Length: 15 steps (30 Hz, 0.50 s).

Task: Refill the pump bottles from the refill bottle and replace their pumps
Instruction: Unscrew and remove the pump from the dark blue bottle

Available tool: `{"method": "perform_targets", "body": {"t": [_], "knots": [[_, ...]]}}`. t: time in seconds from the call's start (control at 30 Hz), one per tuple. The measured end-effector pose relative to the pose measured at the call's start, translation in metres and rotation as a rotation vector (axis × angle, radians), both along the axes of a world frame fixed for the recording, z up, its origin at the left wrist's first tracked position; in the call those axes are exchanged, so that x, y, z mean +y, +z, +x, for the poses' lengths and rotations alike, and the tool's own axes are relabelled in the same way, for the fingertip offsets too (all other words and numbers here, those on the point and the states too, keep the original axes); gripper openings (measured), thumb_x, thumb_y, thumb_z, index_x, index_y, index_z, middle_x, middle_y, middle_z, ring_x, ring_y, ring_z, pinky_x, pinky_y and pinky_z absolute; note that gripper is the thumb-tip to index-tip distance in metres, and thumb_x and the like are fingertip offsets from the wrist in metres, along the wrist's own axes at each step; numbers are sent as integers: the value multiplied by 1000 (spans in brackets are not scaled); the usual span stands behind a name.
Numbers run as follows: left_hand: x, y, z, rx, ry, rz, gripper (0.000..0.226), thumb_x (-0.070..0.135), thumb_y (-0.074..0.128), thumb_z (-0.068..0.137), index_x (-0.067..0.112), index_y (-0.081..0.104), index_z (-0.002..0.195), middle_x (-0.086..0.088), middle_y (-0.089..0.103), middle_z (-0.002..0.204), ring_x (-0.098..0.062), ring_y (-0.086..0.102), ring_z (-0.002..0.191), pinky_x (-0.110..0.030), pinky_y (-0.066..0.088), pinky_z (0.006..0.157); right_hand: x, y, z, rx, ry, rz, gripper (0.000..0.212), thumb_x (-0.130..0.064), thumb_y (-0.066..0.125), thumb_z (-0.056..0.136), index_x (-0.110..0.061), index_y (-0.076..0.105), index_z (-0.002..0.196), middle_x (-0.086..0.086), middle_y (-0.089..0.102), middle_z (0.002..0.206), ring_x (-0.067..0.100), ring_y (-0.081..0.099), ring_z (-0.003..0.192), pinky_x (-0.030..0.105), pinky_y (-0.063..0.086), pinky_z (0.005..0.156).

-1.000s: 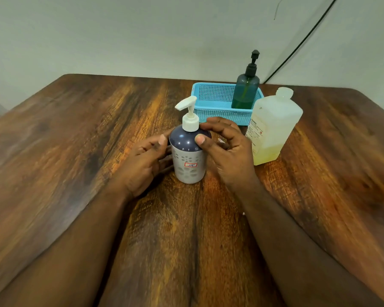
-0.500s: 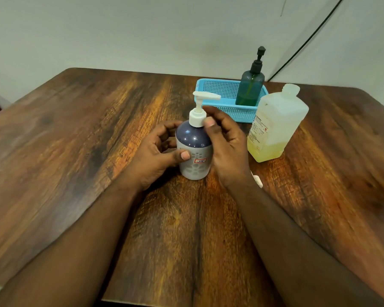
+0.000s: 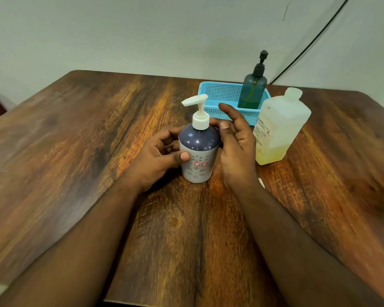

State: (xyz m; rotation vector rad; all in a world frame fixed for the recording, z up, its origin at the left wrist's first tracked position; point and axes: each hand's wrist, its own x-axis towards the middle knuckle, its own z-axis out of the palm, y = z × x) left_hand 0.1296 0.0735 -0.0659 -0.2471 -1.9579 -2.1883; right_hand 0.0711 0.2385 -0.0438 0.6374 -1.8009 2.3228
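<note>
Two hands, two pump bottles, one refill bottle, one basket on the table (image 3: 80, 156). Left hand (image 3: 157, 156) clamped round the grey pump bottle (image 3: 198, 151) at centre, white pump (image 3: 197, 111) on. Right hand (image 3: 235, 140) at 3 o'clock of it, fingers spread, loose. Small white bit (image 3: 261, 182) by the right wrist, half hidden, unclear. Refill bottle (image 3: 277, 127) further at 3 o'clock, about a quarter full. Green pump bottle (image 3: 252, 89) in blue basket (image 3: 220, 94) at 1 o'clock.
</note>
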Motion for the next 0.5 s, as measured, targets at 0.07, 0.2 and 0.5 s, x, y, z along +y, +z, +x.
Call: {"method": "perform_targets", "body": {"t": [0.07,0.2,0.5], "knots": [[-2,-1,0,-24,-17,5,47,2,71,80,12,59,124,0,71,118,-21,65,114,-39,55,92,2,1,2,17,9,30,36,-28,52,94,-25,54,130,-22,69,104,3,62,110,37,54,93],[-4,1,0,-77,-73,63,75,27,88,69,6,55,133,-13,66,126,-34,60,121,-48,49,103,0,4,6,87,-21,167,36,-35,67,85,-25,62,120,-14,66,111,5,62,107,33,56,89],[-4,4,2,-115,-140,84,89,31,89,67,0,49,140,-17,64,131,-35,58,125,-45,50,103,0,7,7,144,27,192,35,-37,68,83,-26,63,116,3,64,117,11,63,109,33,56,88]]}}
